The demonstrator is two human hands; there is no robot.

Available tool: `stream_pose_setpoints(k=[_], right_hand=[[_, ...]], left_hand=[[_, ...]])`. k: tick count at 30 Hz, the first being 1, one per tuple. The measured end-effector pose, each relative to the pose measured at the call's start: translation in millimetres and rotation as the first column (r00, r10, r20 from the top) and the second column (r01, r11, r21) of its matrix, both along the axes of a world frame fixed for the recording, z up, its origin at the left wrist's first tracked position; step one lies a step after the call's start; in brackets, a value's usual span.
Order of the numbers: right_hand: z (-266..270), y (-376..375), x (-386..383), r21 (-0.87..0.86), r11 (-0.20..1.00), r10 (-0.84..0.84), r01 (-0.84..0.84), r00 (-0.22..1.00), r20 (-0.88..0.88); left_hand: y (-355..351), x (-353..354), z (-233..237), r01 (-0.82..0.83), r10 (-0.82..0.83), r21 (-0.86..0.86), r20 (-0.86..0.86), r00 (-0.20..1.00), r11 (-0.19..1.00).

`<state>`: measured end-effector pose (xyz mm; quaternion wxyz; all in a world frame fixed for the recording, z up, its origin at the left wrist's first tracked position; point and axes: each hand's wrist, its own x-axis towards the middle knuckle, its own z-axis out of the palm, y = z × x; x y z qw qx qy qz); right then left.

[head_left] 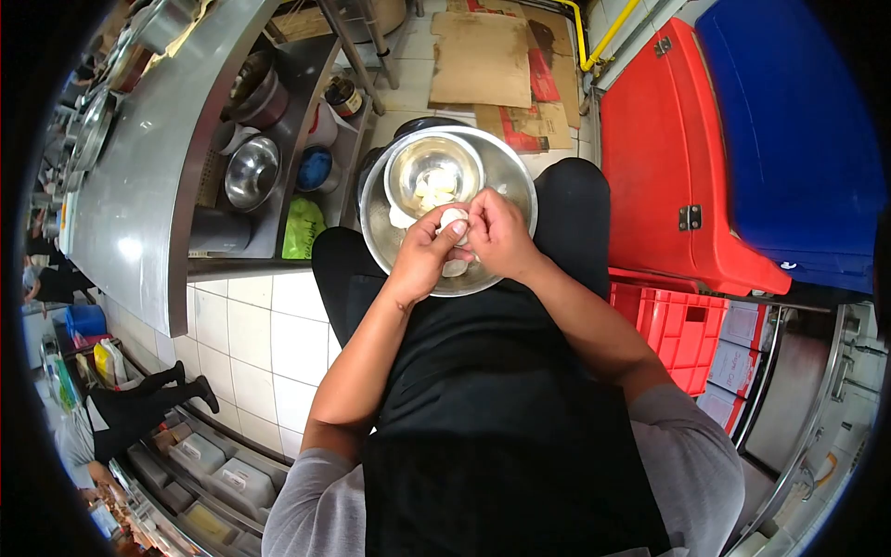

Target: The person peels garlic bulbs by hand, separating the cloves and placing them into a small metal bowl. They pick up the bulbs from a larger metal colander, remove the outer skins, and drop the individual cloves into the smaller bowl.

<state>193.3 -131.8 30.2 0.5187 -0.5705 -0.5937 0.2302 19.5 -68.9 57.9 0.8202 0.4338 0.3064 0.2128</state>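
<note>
Between my thumb and fingers, my left hand [429,251] holds a white, rounded, garlic-like bulb [453,218]. My right hand [501,232] is closed in a pinch against the bulb's right side, and its fingertips are partly hidden. Both hands are over a large steel bowl [522,190] in my lap. Inside it, towards the far side, sits a smaller steel bowl [401,167] with pale yellow-white pieces [436,186] in it. More white pieces [455,267] lie in the large bowl, below my hands.
To the left stands a steel table [139,186] with pots and bowls on its lower shelf. A red and blue insulated box [659,158] is at the right, above a red crate [673,334]. Cardboard [478,60] covers the floor ahead. Another person's legs [139,408] show at far left.
</note>
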Motion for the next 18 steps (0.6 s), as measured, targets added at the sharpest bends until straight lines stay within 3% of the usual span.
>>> stream_pose_setpoints(k=[1, 3, 7, 10, 15, 18], right_hand=[[-2, -1, 0, -0.001, 1.000, 0.000, 0.000, 1.000, 0.000], [-2, -2, -1, -0.181, 0.982, -0.023, -0.057, 0.911, -0.411], [3, -6, 0, -0.185, 0.980, -0.024, -0.071, 0.886, -0.464], [-8, -7, 0, -0.137, 0.990, -0.015, -0.044, 0.913, -0.407], [-8, -5, -2, -0.211, 0.964, 0.010, -0.162, 0.815, -0.580], [6, -4, -2, -0.189, 0.976, 0.018, -0.110, 0.901, -0.434]], left_hand=[[0, 0, -3, 0.000, 0.000, -0.001, 0.000, 1.000, 1.000], [2, 1, -9, 0.035, -0.021, -0.093, 0.144, 0.989, 0.995], [7, -2, -9, 0.068, -0.045, -0.118, 0.192, 0.980, 0.991], [11, -4, -9, 0.093, -0.076, -0.088, 0.176, 0.982, 0.992], [17, -10, -8, 0.155, -0.122, -0.118, 0.243, 0.962, 0.981], [16, -12, -10, 0.105, -0.083, -0.111, 0.189, 0.979, 0.988]])
